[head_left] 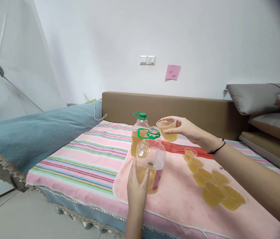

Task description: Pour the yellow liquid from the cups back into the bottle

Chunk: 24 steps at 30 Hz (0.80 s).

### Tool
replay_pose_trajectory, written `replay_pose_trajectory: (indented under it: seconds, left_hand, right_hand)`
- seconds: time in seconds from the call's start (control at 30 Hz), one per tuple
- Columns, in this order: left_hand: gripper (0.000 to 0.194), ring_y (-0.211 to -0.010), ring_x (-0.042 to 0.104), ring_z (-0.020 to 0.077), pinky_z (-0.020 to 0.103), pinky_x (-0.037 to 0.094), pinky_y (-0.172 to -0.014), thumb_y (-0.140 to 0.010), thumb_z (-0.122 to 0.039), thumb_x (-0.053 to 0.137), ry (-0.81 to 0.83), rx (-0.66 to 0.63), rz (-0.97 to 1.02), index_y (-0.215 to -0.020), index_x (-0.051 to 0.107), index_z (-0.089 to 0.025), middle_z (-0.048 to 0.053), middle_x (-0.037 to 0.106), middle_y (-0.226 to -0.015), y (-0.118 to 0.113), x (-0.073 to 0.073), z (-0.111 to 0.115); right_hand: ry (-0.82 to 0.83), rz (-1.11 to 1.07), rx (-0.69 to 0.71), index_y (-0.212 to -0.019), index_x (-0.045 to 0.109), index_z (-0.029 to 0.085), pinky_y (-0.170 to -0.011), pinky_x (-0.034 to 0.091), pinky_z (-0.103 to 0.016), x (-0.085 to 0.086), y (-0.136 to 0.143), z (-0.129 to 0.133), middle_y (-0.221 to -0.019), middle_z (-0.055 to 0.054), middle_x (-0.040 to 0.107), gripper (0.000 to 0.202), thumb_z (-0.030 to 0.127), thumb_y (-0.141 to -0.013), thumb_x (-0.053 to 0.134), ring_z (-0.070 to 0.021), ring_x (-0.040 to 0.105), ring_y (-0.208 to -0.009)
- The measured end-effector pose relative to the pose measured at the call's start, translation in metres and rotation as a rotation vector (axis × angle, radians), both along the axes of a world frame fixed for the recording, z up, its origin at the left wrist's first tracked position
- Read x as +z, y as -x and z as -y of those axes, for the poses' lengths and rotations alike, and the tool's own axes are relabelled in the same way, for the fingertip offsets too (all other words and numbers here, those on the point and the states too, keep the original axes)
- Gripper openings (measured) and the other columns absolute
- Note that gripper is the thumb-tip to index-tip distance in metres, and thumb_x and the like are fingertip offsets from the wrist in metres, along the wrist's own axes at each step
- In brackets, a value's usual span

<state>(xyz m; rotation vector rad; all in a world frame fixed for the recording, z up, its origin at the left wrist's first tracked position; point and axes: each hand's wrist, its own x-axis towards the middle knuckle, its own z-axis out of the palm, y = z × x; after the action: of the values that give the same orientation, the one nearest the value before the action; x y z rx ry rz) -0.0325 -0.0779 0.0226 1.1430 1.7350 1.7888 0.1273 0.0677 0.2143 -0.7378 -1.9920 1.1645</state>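
My left hand [138, 182] is wrapped round the lower side of a clear plastic bottle [149, 152], which is uncapped and partly filled with yellow liquid. A green carrying ring circles its neck. In my right hand [183, 127] is a clear plastic cup [167, 130] of the same liquid, raised just right of the bottle's mouth, its rim gripped between thumb and fingers. Behind the held bottle stands a second bottle [137, 132] with a green cap. Several filled cups [214, 192] stand in rows on the pink cloth [177, 199], below my right forearm.
A striped sheet [80, 159] covers the sofa seat under the cloth. A red strip [184, 148] lies behind the cups. Grey cushions [251, 98] are piled at the right, and a blue-covered armrest [42, 132] bounds the left. The brown backrest [179, 106] runs along the wall.
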Motion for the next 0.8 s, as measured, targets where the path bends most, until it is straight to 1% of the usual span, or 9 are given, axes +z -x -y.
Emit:
replay_pose_trajectory:
  seconds: [0.23,0.33,0.5,0.6,0.7,0.8]
  left_hand:
    - [0.061,-0.140,0.046,0.0279,0.044,0.037,-0.115,-0.086,-0.047,0.060,-0.005,0.004,0.002,-0.142,0.047,-0.027,0.009,0.052,-0.148,-0.001,0.001,0.002]
    - [0.058,-0.139,0.046,0.0271,0.042,0.038,-0.113,-0.086,-0.045,0.060,-0.012,0.000,0.004,-0.140,0.049,-0.026,0.009,0.054,-0.146,-0.001,0.002,0.003]
    - [0.057,-0.134,0.051,0.0275,0.041,0.040,-0.111,-0.087,-0.045,0.060,0.014,0.015,-0.026,-0.140,0.050,-0.027,0.008,0.058,-0.142,-0.001,0.003,0.004]
    - [0.056,-0.136,0.050,0.0276,0.042,0.040,-0.111,-0.087,-0.044,0.060,0.007,0.015,-0.024,-0.139,0.050,-0.028,0.007,0.057,-0.144,0.000,0.003,0.004]
    - [0.058,-0.138,0.047,0.0278,0.043,0.039,-0.113,-0.086,-0.044,0.060,0.001,0.008,-0.016,-0.140,0.049,-0.027,0.007,0.054,-0.146,-0.001,0.003,0.004]
    - [0.058,-0.137,0.048,0.0280,0.043,0.038,-0.113,-0.087,-0.045,0.059,0.019,0.005,-0.022,-0.141,0.049,-0.026,0.009,0.055,-0.145,-0.001,0.003,0.004]
  right_hand:
    - [-0.060,0.066,0.026,-0.109,0.072,0.029,-0.093,0.054,-0.047,0.004,-0.002,-0.005,-0.117,-0.006,0.073,0.052,0.037,-0.061,0.090,-0.0300,0.066,-0.110]
    - [-0.072,0.082,0.028,-0.108,0.072,0.030,-0.093,0.054,-0.048,0.006,-0.004,-0.009,-0.117,-0.006,0.073,0.052,0.037,-0.060,0.090,-0.0306,0.066,-0.110]
    - [-0.109,0.131,0.031,-0.106,0.073,0.030,-0.090,0.055,-0.048,0.011,-0.004,-0.008,-0.114,-0.006,0.074,0.049,0.036,-0.060,0.090,-0.0314,0.066,-0.107]
    - [-0.134,0.149,0.023,-0.104,0.073,0.030,-0.088,0.055,-0.048,0.014,-0.003,-0.006,-0.112,-0.006,0.074,0.046,0.034,-0.061,0.089,-0.0320,0.066,-0.105]
    - [-0.136,0.164,0.000,-0.102,0.074,0.030,-0.086,0.055,-0.050,0.017,-0.002,-0.006,-0.108,-0.006,0.075,0.047,0.034,-0.058,0.090,-0.0327,0.067,-0.102]
    - [-0.140,0.168,-0.005,-0.102,0.074,0.030,-0.084,0.055,-0.050,0.018,-0.002,-0.009,-0.105,-0.006,0.075,0.051,0.036,-0.055,0.091,-0.0322,0.068,-0.098]
